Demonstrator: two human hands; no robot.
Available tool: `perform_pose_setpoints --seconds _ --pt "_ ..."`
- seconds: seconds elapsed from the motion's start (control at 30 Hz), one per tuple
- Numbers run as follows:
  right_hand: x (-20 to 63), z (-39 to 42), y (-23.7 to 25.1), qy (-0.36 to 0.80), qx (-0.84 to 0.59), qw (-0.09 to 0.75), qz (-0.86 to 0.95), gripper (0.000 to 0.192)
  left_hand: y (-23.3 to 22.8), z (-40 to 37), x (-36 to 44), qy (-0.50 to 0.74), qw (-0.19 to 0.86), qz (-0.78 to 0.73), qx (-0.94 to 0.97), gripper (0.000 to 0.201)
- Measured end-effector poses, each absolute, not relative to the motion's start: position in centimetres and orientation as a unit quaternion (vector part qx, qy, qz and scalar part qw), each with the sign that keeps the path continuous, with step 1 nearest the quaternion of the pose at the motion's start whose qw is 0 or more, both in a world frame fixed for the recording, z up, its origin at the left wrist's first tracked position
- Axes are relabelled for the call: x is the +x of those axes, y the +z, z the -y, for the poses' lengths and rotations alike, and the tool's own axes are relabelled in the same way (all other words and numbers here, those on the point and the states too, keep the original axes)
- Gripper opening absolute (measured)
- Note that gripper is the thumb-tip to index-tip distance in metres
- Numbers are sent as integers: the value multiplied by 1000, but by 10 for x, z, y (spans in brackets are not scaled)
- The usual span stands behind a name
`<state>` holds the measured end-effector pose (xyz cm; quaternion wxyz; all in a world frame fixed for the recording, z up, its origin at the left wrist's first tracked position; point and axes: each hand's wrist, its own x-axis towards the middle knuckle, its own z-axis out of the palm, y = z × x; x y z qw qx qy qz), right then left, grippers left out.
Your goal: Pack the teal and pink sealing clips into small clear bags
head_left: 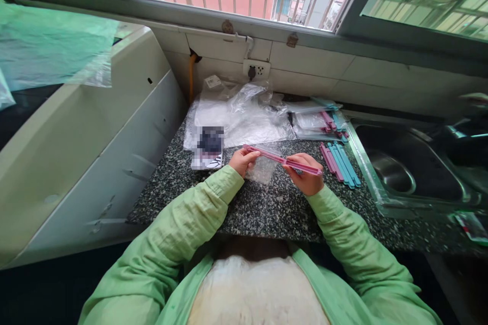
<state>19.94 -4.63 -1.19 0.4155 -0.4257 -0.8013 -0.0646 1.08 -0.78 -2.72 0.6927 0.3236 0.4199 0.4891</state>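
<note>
Your left hand (243,163) and right hand (307,179) pinch the pink clip (271,156), fingers closed; long axis slants crosswise between those fingers, right end nearer you.

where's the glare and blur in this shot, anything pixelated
Head view: glints on the crumpled plastic bags; right edge by the sink smeared; a mosaic patch hides most of the card; left hand and right hand look fairly sharp.

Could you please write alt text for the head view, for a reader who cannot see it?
A person's left grip and right grip hold a long pink plastic strip over a speckled counter. Clear plastic bags lie behind it, and loose pink and teal strips lie on the right, near a sink.
</note>
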Motion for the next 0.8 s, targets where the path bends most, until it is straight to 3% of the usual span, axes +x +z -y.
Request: perform_pose_setpoints --seconds 0.8 --pt "198 50 -15 -120 -368 482 786 26 -26 14 15 488 688 -424 330 36"
